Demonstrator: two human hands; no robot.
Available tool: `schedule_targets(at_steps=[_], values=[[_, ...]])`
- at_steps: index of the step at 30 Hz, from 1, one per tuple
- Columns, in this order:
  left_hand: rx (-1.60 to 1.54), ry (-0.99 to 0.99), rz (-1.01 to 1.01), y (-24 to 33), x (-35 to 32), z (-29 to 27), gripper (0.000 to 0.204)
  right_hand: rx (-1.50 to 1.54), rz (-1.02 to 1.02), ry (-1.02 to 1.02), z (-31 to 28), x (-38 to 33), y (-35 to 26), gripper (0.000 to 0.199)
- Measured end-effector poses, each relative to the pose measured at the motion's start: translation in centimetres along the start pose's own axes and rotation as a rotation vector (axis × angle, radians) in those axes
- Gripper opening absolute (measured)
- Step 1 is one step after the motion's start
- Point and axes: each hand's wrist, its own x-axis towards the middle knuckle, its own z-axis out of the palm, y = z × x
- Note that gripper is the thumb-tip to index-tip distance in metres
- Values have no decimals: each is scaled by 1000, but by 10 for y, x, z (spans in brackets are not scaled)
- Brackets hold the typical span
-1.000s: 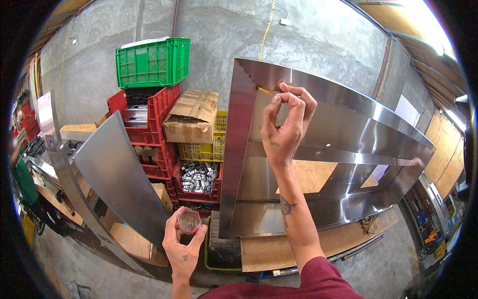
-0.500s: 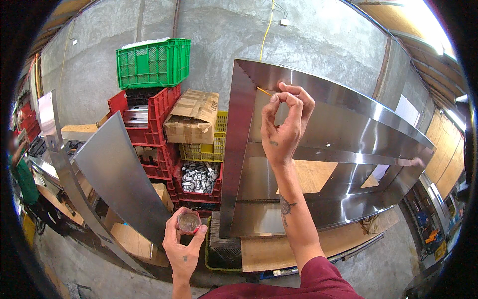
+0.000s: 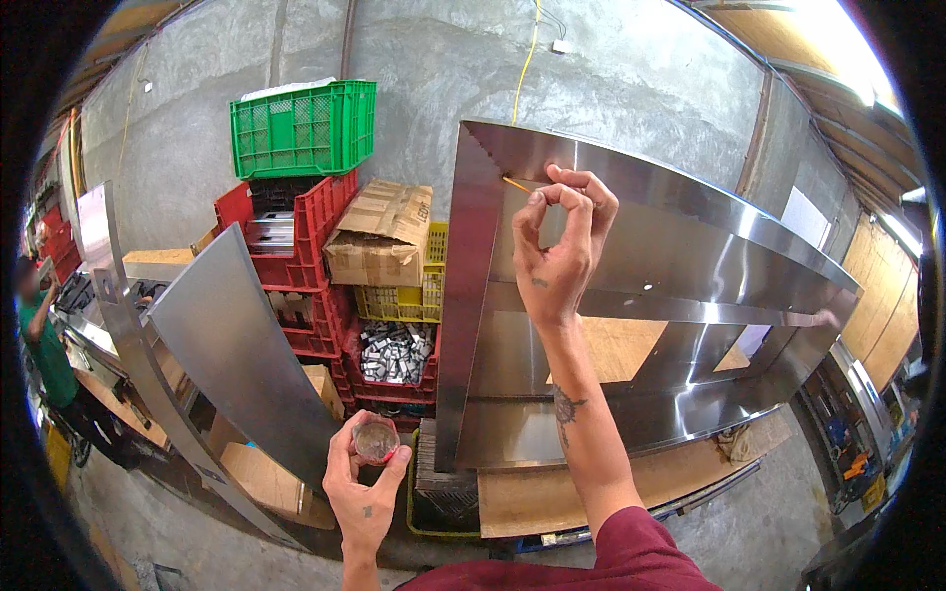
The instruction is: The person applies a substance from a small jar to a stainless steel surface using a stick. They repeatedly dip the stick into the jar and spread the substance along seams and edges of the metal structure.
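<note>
My left hand (image 3: 361,492) is closed round a small round cup (image 3: 376,442), whose open top faces up and shows something greyish inside. Higher up, my right hand (image 3: 570,231) pinches a thin orange-yellow stick (image 3: 515,184) between thumb and index finger. The tip of that stick meets the upper left corner of a large shiny sheet-metal frame (image 3: 467,266), near a dark mitred seam. Whatever lies on the stick's tip is too small to make out.
Left stand a grey metal panel (image 3: 241,340) and a long metal strip (image 3: 148,345). Behind are stacked red crates (image 3: 320,236), a green crate (image 3: 304,128), a cardboard box (image 3: 379,236) and a yellow crate (image 3: 399,300). A person in green (image 3: 44,355) is at far left.
The stick's tip and my right hand have shifted slightly left at the corner. My left hand holds the cup in nearly the same place. The person at far left has moved a little.
</note>
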Motion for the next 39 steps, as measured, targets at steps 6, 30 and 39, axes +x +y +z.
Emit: schedule_targets(at_steps=[6, 30, 39], values=[[-7, -11, 22, 0, 0, 1, 64, -31, -21, -5, -2, 4, -2, 26], [-20, 32, 62, -5, 3, 9, 63, -17, -26, 52, -5, 2, 2, 21], [118, -20, 114, -18, 9, 6, 67, 349, 369, -494, -75, -82, -93, 14]])
